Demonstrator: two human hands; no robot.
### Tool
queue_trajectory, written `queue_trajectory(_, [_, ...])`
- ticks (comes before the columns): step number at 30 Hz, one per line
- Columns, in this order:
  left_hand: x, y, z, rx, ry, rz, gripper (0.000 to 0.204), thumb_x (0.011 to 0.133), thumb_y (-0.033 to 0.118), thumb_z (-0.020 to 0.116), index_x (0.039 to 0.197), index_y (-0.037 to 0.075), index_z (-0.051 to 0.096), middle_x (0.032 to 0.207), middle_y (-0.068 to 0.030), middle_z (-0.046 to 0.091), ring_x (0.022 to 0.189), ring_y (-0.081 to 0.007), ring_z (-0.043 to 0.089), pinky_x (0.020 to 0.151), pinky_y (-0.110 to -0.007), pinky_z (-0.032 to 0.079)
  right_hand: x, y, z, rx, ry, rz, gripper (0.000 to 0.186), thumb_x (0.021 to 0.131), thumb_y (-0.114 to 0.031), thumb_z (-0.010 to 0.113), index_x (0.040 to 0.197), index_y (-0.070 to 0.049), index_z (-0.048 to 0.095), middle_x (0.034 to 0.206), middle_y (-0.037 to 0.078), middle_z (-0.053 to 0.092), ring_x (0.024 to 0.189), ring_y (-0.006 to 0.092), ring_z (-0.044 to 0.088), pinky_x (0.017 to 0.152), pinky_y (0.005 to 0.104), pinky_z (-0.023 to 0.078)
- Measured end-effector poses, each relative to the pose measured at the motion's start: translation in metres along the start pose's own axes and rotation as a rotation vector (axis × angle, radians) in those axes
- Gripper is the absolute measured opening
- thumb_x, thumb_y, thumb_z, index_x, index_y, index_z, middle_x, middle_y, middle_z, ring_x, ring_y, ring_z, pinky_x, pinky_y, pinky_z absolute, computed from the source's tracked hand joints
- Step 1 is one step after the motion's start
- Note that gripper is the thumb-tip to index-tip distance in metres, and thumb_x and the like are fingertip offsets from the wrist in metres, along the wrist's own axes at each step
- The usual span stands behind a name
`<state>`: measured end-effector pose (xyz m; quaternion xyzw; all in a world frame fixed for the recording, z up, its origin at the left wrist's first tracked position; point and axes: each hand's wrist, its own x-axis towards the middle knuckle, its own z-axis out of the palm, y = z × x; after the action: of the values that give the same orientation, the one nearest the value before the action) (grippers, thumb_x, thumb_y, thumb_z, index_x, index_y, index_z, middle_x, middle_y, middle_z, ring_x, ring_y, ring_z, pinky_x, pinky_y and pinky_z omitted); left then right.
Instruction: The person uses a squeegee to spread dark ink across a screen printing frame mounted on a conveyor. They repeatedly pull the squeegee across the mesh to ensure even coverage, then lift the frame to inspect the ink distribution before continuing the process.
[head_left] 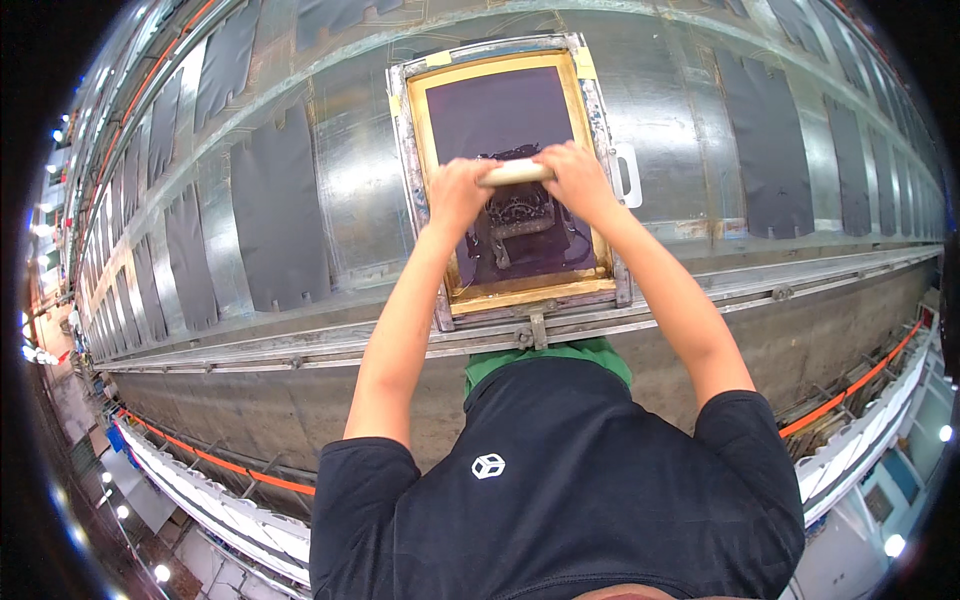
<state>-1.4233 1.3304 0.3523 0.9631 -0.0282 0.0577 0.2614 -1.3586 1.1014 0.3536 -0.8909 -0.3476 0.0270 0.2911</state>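
A screen-printing frame [421, 190] with a yellow-taped border and purple mesh lies on a long metal table [350, 170]. Dark ink [520, 215] covers the middle of the mesh. A pale wooden squeegee handle [516, 172] lies across the screen. My left hand [458, 190] grips its left end and my right hand [575, 175] grips its right end. Both forearms reach forward over the frame's near edge. The blade under the handle is hidden.
Dark grey fabric pieces [278, 210] lie in a row along the table on both sides, one [765, 140] just right of the frame. A metal rail [700, 295] runs along the table's near edge. An orange line [850, 390] runs below it.
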Motion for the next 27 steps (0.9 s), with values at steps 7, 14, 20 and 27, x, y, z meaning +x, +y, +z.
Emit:
queue_trajectory(7, [-0.059, 0.020, 0.025, -0.001, -0.002, -0.015, 0.035, 0.067, 0.003, 0.080, 0.099, 0.017, 0.080, 0.100, -0.0013, 0.077, 0.091, -0.0252, 0.069, 0.084, -0.040, 0.056, -0.065, -0.011, 0.023, 0.122, -0.025, 0.047, 0.043, 0.071, 0.000, 0.076, 0.114, -0.004, 0.070, 0.116, 0.016, 0.067, 0.113, 0.0358, 0.060, 0.101, 0.0438, 0.048])
queue_trajectory(14, [-0.127, 0.057, 0.024, 0.001, -0.002, -0.022, 0.040, 0.069, 0.004, 0.079, 0.106, 0.016, 0.076, 0.107, 0.0011, 0.076, 0.099, -0.0211, 0.068, 0.084, -0.038, 0.052, -0.109, 0.006, -0.004, 0.368, -0.163, 0.016, 0.049, 0.076, -0.020, 0.085, 0.123, -0.010, 0.071, 0.124, 0.010, 0.066, 0.113, 0.0305, 0.061, 0.102, 0.0411, 0.048])
queue_trajectory(20, [-0.119, 0.053, 0.019, -0.063, 0.005, 0.028, 0.047, 0.069, 0.000, 0.076, 0.113, 0.014, 0.074, 0.116, -0.0002, 0.074, 0.107, -0.0226, 0.066, 0.088, -0.037, 0.050, -0.055, 0.143, 0.010, 0.437, 0.381, 0.610, 0.038, 0.094, -0.035, 0.071, 0.124, -0.011, 0.071, 0.105, 0.013, 0.071, 0.099, 0.0234, 0.065, 0.090, 0.0362, 0.050])
queue_trajectory(27, [-0.162, 0.061, 0.021, -0.013, 0.062, 0.113, 0.054, 0.068, -0.001, 0.072, 0.120, 0.015, 0.070, 0.125, 0.0007, 0.071, 0.116, -0.0235, 0.063, 0.092, -0.039, 0.049, -0.021, 0.143, -0.004, 0.347, 0.423, 0.590, 0.028, 0.099, -0.030, 0.065, 0.115, -0.010, 0.074, 0.096, 0.012, 0.074, 0.088, 0.0221, 0.067, 0.084, 0.0354, 0.051])
